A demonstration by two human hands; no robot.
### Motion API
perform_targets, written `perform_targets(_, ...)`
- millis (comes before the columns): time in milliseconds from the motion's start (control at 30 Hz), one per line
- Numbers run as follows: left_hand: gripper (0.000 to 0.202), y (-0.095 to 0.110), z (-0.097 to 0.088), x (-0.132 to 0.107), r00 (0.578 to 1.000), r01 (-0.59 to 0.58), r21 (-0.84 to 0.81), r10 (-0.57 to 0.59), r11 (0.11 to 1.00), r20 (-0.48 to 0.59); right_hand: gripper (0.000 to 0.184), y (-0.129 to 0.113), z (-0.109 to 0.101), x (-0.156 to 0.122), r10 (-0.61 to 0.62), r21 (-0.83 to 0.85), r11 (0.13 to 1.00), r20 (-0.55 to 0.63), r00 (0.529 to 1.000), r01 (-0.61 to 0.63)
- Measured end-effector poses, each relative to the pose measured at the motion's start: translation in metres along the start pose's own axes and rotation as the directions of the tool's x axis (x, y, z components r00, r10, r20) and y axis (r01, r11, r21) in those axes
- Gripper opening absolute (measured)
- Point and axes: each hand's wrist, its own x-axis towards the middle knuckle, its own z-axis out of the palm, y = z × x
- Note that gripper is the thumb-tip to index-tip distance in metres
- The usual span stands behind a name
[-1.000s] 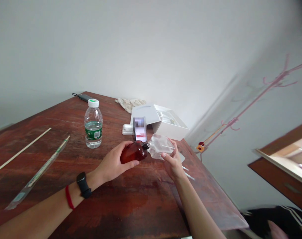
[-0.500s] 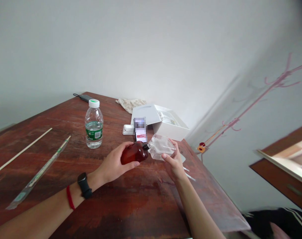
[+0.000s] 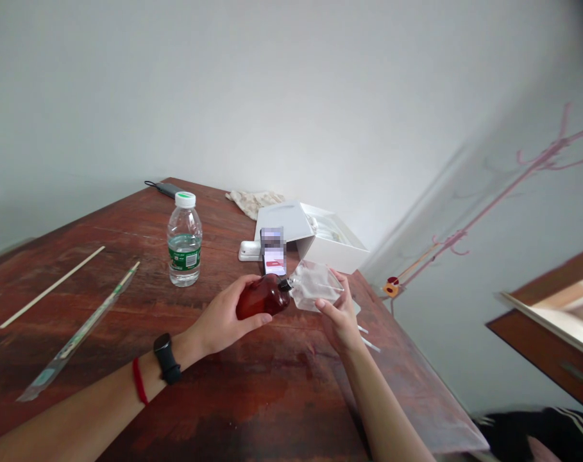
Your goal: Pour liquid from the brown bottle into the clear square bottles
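Your left hand (image 3: pixel 228 316): fingers and thumb wrapped round one amber bottle (image 3: pixel 262 298), tilted, just below the frame's centre. Your right hand (image 3: pixel 342 323): gripping one clear bottle (image 3: pixel 314 287), slightly further right, the two necks meeting. One green-labelled water bottle (image 3: pixel 184 244): upright, left of centre.

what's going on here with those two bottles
The left hand grips a red-brown bottle, and the right hand holds a clear bottle. Both are tipped over the table, neck ends together. Whether any liquid is passing across can't be told. A capped bottle stands upright off to the left.
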Motion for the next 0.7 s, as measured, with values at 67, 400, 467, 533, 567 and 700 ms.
perform_targets(67, 0.066, 0.0005, 0.0005, -0.0007, 1.0, -0.002, 0.006, 0.002, 1.0, -0.007, 0.07, -0.0007, 0.0, -0.0007, -0.006, -0.009, 1.0, -0.001, 1.0, 0.006)
perform_targets(400, 0.066, 0.0005, 0.0005, -0.0011, 1.0, -0.003, 0.008, 0.003, 1.0, 0.019, 0.07, -0.0012, -0.0003, -0.001, -0.035, 0.011, 0.999, 0.001, 0.999, 0.035)
perform_targets(467, 0.066, 0.0004, 0.0007, -0.0013, 1.0, -0.005, 0.009, 0.005, 1.0, 0.021, 0.07, -0.0012, -0.0004, -0.0009, -0.039, 0.012, 0.999, -0.001, 0.999, 0.039)
perform_targets(533, 0.065, 0.0008, 0.0006, -0.0014, 1.0, -0.002, 0.008, 0.002, 1.0, 0.02, 0.07, -0.0011, -0.0006, -0.001, -0.044, 0.003, 0.999, -0.006, 0.999, 0.044)
perform_targets(567, 0.065, 0.0011, 0.0005, -0.0015, 1.0, -0.001, 0.007, 0.001, 1.0, 0.02, 0.07, -0.0011, -0.0006, -0.001, -0.043, -0.002, 0.999, -0.008, 0.999, 0.043)
perform_targets(700, 0.065, 0.0025, -0.0007, -0.0012, 1.0, 0.005, 0.002, -0.005, 1.0, 0.028, 0.068, -0.0005, -0.0004, -0.0012, -0.046, -0.005, 0.999, -0.007, 0.999, 0.046)
